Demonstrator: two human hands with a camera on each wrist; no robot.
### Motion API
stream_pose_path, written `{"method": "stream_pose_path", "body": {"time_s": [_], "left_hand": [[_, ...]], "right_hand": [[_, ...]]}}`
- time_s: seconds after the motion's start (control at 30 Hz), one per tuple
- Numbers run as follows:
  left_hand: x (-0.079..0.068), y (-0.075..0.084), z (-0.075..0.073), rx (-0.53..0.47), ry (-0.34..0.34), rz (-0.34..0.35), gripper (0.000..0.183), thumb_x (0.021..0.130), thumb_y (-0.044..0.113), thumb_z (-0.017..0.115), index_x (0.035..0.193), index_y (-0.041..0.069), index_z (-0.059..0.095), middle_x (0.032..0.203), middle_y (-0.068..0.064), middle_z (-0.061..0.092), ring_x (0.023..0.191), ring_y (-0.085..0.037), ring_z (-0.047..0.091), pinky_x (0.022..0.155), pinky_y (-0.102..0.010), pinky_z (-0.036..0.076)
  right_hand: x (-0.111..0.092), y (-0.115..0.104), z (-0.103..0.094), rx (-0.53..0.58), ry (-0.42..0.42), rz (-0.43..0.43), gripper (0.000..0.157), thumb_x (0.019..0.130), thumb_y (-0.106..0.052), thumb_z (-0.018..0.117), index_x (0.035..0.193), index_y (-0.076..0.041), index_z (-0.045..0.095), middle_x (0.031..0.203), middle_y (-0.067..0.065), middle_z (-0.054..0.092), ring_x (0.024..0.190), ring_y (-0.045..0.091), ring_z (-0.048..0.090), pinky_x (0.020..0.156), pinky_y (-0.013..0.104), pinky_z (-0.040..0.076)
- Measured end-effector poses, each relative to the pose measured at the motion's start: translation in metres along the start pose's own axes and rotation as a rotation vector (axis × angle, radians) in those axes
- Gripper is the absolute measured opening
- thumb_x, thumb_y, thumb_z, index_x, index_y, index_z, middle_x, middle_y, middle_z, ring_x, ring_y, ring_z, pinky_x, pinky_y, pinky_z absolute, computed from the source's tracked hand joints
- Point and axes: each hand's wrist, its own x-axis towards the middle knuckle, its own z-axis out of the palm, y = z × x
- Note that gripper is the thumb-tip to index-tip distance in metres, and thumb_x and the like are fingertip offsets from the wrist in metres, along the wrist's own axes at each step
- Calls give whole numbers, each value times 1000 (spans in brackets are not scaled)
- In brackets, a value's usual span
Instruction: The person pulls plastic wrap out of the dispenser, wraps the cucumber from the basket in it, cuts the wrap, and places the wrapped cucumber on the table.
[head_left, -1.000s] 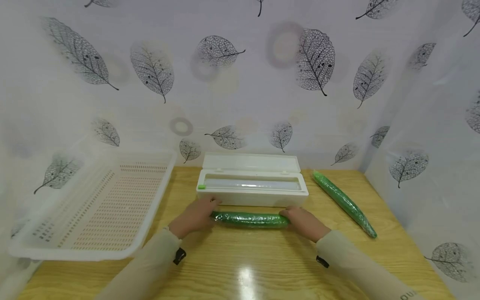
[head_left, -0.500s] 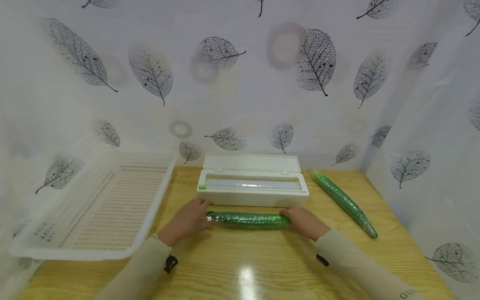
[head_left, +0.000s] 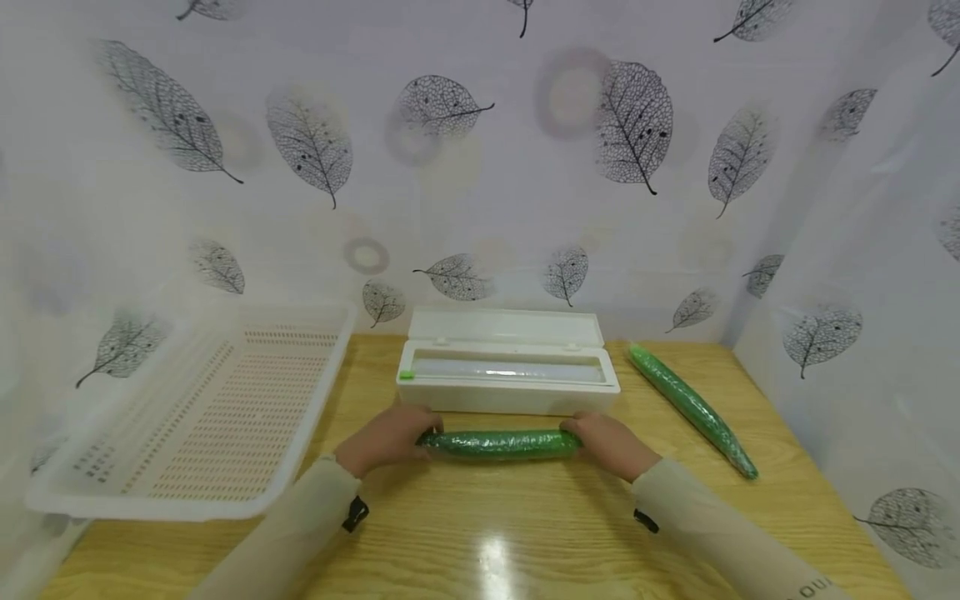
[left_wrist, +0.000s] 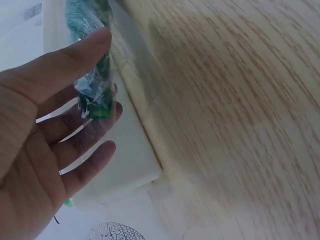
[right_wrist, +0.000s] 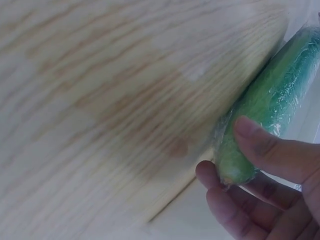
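A green cucumber (head_left: 498,444) wrapped in clear cling film lies crosswise in front of a white cling film box. Its dark end is pinched by my left hand (head_left: 390,435). In the left wrist view, the thumb of my left hand (left_wrist: 55,72) presses the crinkled film (left_wrist: 92,85) at that end, with the other fingers behind it. My right hand (head_left: 609,442) holds the pale green end. Seen from the right wrist, the thumb of my right hand (right_wrist: 280,160) lies on top of the cucumber (right_wrist: 270,105) and the fingers curl beneath its tip.
Just behind the cucumber stands the cling film box (head_left: 506,397), lid raised, a roll inside and a green slider at its left. Another wrapped cucumber (head_left: 693,408) lies slanted at the right. A white perforated basket (head_left: 309,425) is on the left of the wooden table (head_left: 525,525).
My left hand slid left off the dark end, then came back right and took hold of it again. The right hand has stayed at the pale end.
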Motion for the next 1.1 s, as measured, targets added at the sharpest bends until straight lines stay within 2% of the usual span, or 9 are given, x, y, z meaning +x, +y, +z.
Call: {"method": "stream_pose_path", "body": {"time_s": [0.27, 0.4, 0.5, 0.63, 0.73, 0.83, 0.93, 1.1], "left_hand": [[12, -2, 6, 65, -24, 9, 30, 67, 19, 82, 89, 15, 63, 86, 5, 65, 78, -10, 59, 75, -28, 52], [14, -3, 9, 131, -14, 19, 33, 68, 17, 82, 96, 15, 64, 91, 3, 67, 82, -12, 61, 78, -30, 53], [13, -5, 10, 151, -3, 22, 36, 70, 18, 81, 101, 16, 62, 95, 3, 69, 86, -13, 63, 81, -32, 53], [13, -9, 10, 102, 10, 30, 30, 73, 21, 78, 99, 17, 63, 94, 3, 69, 84, -12, 63, 78, -30, 53], [12, -9, 9, 33, -14, 15, 27, 75, 23, 76, 99, 17, 64, 94, 5, 69, 84, -9, 62, 78, -28, 53], [12, -8, 8, -4, -46, -11, 27, 76, 23, 75, 100, 17, 66, 95, 6, 69, 84, -7, 62, 79, -28, 53], [13, -7, 10, 43, -44, -13, 27, 74, 22, 77, 99, 15, 68, 94, 4, 68, 82, -8, 60, 76, -27, 53], [16, -5, 18, 196, 1, 16, 25, 69, 19, 81, 91, 14, 69, 86, 3, 64, 75, -9, 57, 69, -25, 51]], "right_hand": [[0, 6, -3, 69, -41, 4, 34, 74, -8, 74, 105, -2, 64, 103, 11, 68, 95, 25, 65, 82, 39, 55], [0, 7, -6, 132, -60, 37, 20, 83, -9, 67, 101, -7, 60, 95, 5, 67, 88, 19, 64, 75, 35, 54], [1, 6, -5, 122, -48, 47, 21, 85, -6, 65, 105, -5, 60, 101, 7, 64, 93, 21, 62, 79, 37, 54], [3, 5, -2, 67, 2, 21, 37, 75, -7, 76, 109, -2, 63, 107, 10, 58, 97, 23, 58, 84, 39, 53], [3, 5, 0, 47, 32, -22, 37, 69, -10, 81, 101, -6, 64, 97, 4, 56, 89, 18, 56, 78, 35, 53], [3, 4, 0, 29, 42, -49, 37, 68, -10, 82, 99, -9, 62, 92, 1, 57, 85, 16, 57, 75, 33, 53], [4, 3, 0, 10, 56, -69, 33, 71, -7, 79, 98, -10, 60, 91, 2, 59, 84, 16, 59, 73, 32, 53], [6, 1, -1, -4, 72, -93, 24, 80, 2, 68, 102, -6, 62, 92, 6, 63, 84, 19, 62, 73, 32, 54]]}}
